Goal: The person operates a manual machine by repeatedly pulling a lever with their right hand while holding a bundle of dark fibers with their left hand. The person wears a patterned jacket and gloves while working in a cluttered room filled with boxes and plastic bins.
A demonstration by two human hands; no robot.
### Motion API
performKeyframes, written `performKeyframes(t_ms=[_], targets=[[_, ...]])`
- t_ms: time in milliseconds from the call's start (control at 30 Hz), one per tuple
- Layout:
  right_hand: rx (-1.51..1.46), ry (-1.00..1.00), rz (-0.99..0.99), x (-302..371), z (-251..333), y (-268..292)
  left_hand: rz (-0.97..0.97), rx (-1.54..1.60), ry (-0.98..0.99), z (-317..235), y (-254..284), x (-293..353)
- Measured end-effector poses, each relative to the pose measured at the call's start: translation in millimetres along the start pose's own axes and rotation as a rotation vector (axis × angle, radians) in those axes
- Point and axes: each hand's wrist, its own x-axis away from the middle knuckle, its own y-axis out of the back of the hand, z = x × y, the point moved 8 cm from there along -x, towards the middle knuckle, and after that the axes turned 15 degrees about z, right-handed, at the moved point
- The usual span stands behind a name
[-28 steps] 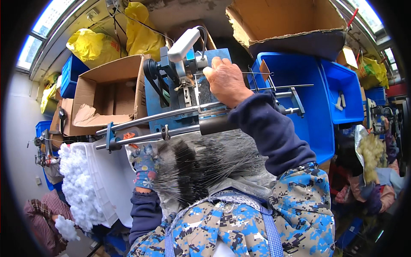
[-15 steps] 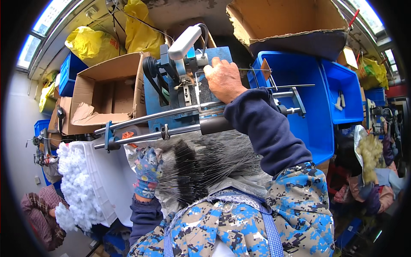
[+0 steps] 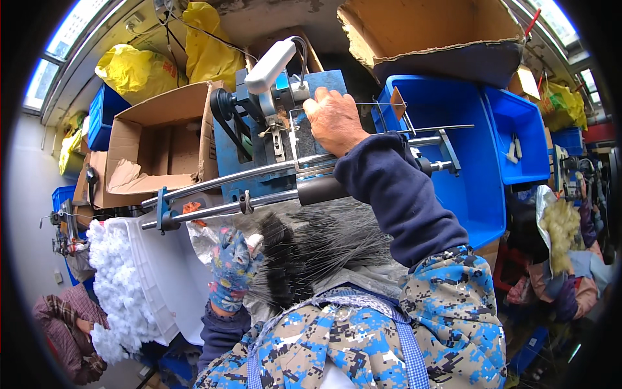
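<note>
My right hand (image 3: 335, 121), bare, is closed on top of the blue machine (image 3: 249, 152), its knuckles up. What its fingers grip is hidden beneath it, beside a bent metal wire frame (image 3: 293, 137). My left hand (image 3: 231, 267), in a flowered blue glove, is lower down, fingers curled together at the left ends of a spread of thin wires (image 3: 350, 236). Whatever lies in those fingers is too small to tell. A band of black bristles (image 3: 278, 259) lies among the wires across my lap. Two steel rails (image 3: 223, 209) with a dark sleeve (image 3: 322, 190) run along the machine's front.
Left of the machine are an open cardboard box (image 3: 162, 146) and a white bin (image 3: 162, 272) beside fluffy white tufts (image 3: 116, 285). Blue bins (image 3: 447, 162) stand to the right, below a big carton (image 3: 434, 55). A white lamp (image 3: 271, 67) overhangs the machine. Other people sit at both sides.
My left hand has shifted slightly right and down, turning a little at the wires. My right hand keeps its place on the machine. The whole view has shifted slightly.
</note>
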Motion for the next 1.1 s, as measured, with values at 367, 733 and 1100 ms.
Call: performKeyframes(t_ms=[367, 733, 1100], targets=[[0.034, -0.029, 0.043, -1, 0, -1, 0.042, 0.04, -0.016, -2, -8, -4], [-0.102, 0.018, -0.022, -3, -5, -4, 0.185, 0.131, 0.053, -6, -7, -12], [-0.11, -0.096, 0.101, -5, -16, -6, 0.115, 0.11, -0.018, -17, -6, -12]])
